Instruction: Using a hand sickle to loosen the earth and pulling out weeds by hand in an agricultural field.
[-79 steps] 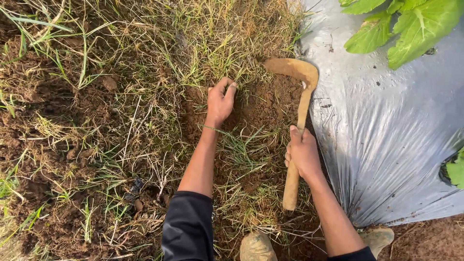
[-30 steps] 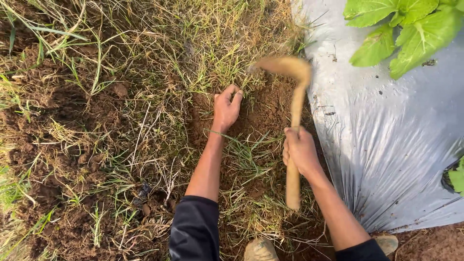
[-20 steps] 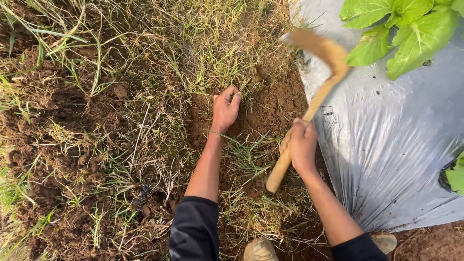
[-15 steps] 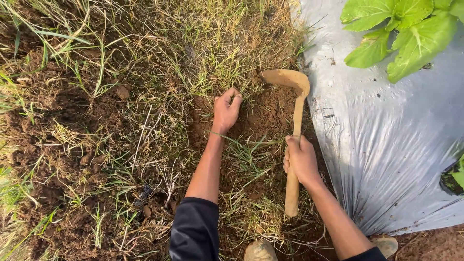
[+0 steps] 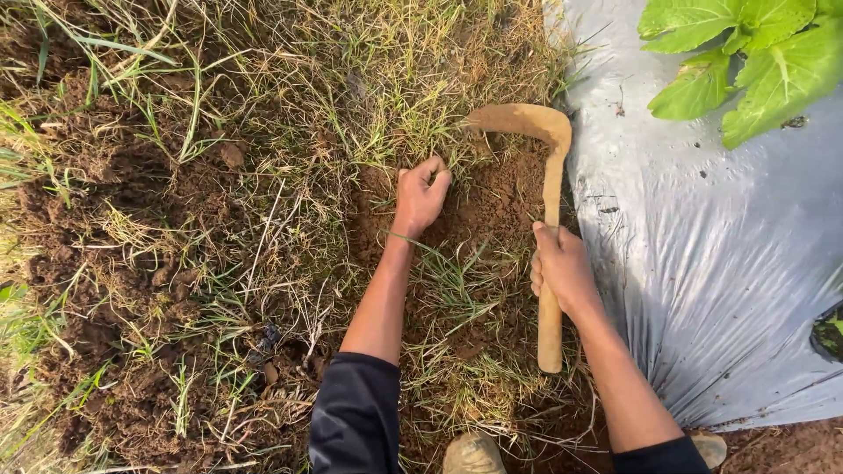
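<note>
The right hand is wrapped tight around the wooden handle of a hoe, its grip closed at about the middle of the shaft, with the butt end sticking out below the fist toward the person. The hoe lies almost straight up and down in the view; its curved, soil-coated blade bends off to the left at the top and rests with its tip in the grass at the far edge of a patch of bare brown soil. The left hand is stretched forward with its grip curled shut on a tuft of that grass, fingers bunched and knuckles up, right at the upper left rim of the bare patch and just left of the blade, the two apart. Both forearms are bare, with dark sleeves pushed up near the elbows. Dry and green grass mixed with loose clods covers the ground to the left. Along the right side runs a sheet of silver plastic, its edge just beside the hoe's shaft, and broad green leaves hang over it at the top right. At the bottom edge the toes of two muddy shoes show between the arms and under the right one
</note>
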